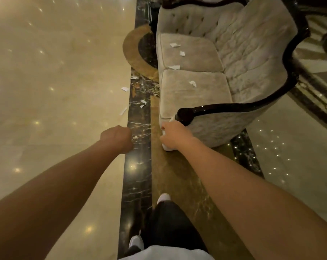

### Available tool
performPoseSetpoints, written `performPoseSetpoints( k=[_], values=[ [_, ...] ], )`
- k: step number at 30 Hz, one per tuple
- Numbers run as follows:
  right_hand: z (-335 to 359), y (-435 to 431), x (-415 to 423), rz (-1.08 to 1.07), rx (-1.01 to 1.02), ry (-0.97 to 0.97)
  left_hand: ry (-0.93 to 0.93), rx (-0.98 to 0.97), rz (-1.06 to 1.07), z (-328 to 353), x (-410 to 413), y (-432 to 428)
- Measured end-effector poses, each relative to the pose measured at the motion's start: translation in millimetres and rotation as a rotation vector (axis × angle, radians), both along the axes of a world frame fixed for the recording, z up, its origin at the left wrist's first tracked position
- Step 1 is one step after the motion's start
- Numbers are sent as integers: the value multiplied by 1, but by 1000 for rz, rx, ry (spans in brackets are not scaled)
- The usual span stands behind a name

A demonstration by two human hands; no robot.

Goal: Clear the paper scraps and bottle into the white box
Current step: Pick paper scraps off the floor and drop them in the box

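Paper scraps (pixel 175 45) litter sofa (pixel 192 91); left grip (pixel 116 136) fisted, right grip (pixel 173 135) pinching something white.

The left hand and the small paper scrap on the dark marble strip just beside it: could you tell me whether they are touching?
Apart. The head view shows the closed left hand raised above the floor, with the paper scrap lying flat on the dark marble strip just past the knuckles.

Lobby floor and sofa.
Polished cream marble floor (pixel 55 91) reflecting ceiling lights, dark veined border strip (pixel 138 184) running through; pale tufted two-seat sofa (pixel 224 62) with glossy dark wooden frame (pixel 224 107) standing beside it.
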State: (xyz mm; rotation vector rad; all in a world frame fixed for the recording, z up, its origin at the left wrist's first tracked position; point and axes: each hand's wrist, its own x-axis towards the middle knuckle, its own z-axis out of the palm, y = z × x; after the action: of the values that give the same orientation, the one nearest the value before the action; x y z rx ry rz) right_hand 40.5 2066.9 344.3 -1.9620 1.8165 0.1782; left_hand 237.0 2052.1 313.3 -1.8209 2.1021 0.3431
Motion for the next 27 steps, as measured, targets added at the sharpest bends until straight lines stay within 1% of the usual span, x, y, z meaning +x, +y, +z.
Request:
performPoseSetpoints(
  k=[4, 6, 8, 11, 14, 17, 20, 23, 27],
  values=[
    [-28, -90, -6, 6, 81, 69, -66, 95, -19, -36, -13, -70],
    [-44, -140, -14, -19, 144, 62, -87, 134, -27, -51, -21, -103],
    [-56, -191, -22, -19, 208, 37, -110, 183, -28, -59, -30, -138],
    [-64, -255, -30, 11, 281, 54, -132, 274, -15, -55, -41, -187],
    [-68, -322, -32, 11, 282, 50, -58, 264, 50, -52, -52, -250],
    [-72, -378, -23, 44, 254, 4, 6, 251, 90, -48, -59, -309],
    [-82, -430, -16, 69, 289, -14, 55, 293, 168, -53, -58, -369],
    [-98, -482, -14, 51, 330, -2, 82, 326, 212, -66, -43, -422],
    [-128, -544, -5, 39, 415, 10, 121, 431, 262, -100, -14, -481]
  ],
)
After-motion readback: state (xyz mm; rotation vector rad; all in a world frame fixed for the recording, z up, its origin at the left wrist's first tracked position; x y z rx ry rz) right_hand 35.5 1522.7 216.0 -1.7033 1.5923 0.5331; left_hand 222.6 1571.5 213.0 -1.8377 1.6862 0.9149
